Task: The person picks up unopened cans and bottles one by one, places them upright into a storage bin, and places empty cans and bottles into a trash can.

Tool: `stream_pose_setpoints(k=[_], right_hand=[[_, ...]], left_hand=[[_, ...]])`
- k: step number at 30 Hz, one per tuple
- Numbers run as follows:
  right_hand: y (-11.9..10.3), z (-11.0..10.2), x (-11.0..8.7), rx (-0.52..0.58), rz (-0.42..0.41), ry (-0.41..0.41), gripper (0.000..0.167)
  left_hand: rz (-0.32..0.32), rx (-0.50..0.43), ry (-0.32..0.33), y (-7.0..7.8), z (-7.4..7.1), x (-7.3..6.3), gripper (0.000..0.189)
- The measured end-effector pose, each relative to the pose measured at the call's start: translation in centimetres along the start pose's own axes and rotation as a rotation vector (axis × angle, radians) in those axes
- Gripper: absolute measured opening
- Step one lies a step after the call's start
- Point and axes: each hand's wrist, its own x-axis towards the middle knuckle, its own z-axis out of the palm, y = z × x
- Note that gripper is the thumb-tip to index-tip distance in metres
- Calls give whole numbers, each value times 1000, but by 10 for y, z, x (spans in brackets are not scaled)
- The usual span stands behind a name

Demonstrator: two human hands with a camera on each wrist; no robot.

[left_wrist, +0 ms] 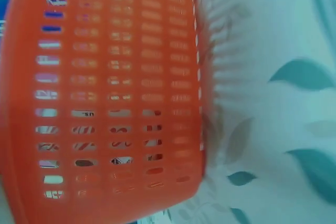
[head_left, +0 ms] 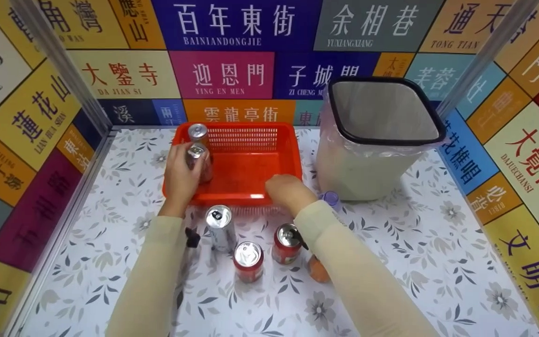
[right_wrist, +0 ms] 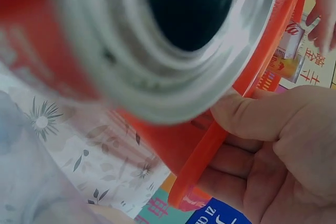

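My left hand (head_left: 183,171) is around the top of a can (head_left: 206,172) standing in the red plastic basket (head_left: 187,202). In the right wrist view, the fingertips (right_wrist: 315,32) hang just off the top end of this red-and-white can (right_wrist: 290,40), its side uncovered. Behind it stands another can, with orange on it (head_left: 198,132). My right hand (head_left: 290,192) grips the basket's front right rim, thumb (right_wrist: 236,114) on one side and fingers on the other. The left wrist view shows only the basket's slotted side and the patterned tabletop.
A silver can (head_left: 222,234) and two red cans (head_left: 249,269) (head_left: 284,252) stand before the basket. An orange round thing (head_left: 318,270) and a purple bottle-like thing (head_left: 330,199) sit beside my right arm. A lined bin (head_left: 367,173) stands at right; lettered panels (head_left: 222,75) enclose the table.
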Motion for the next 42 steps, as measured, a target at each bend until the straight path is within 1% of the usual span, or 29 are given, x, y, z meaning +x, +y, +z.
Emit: stream_pose_setpoints(k=[2,4,6,8,10,13,16,18,21,24,26,29,31,34,37,42], right_hand=[[1,-1,0,14,11,-10,17],[2,-2,0,26,16,-19,17],[2,-2,0,34,20,-26,17],[2,-2,0,40,26,-32,17],[2,-2,0,50,31,-35,17],[2,-2,-1,70,34,-34,16],[3,-1,-2,76,42,-38,17],[4,-1,-4,67,51,-42,18],[4,-2,-5,33,48,-42,23],[4,-2,-5,22,33,-36,26],[3,-2,-5,20,15,-25,22],[3,-1,-4,21,3,-9,16],[3,-1,-3,11,-6,3,14],[3,-1,-3,8,-7,4,13],[3,-2,-3,17,-6,6,13],[2,0,-3,43,3,10,13]], left_hand=[[24,-81,31,3,-4,-10,32],[53,-159,71,7,-9,-23,24],[71,-233,106,11,-16,-40,17],[72,-315,115,16,-24,-59,16],[57,-407,90,21,-32,-79,17],[11,-552,21,26,-40,-105,20],[-23,-669,-42,26,-44,-123,24],[-36,-728,-63,25,-44,-133,27],[-45,-796,-74,20,-44,-144,35],[-66,-833,-73,12,-42,-154,46],[-82,-850,-83,8,-40,-160,51],[-101,-875,-135,3,-37,-166,60],[-118,-890,-185,2,-34,-168,70],[-165,-895,-242,0,-30,-171,80],[-220,-883,-278,-1,-27,-170,82],[-278,-827,-320,-2,-26,-170,84]])
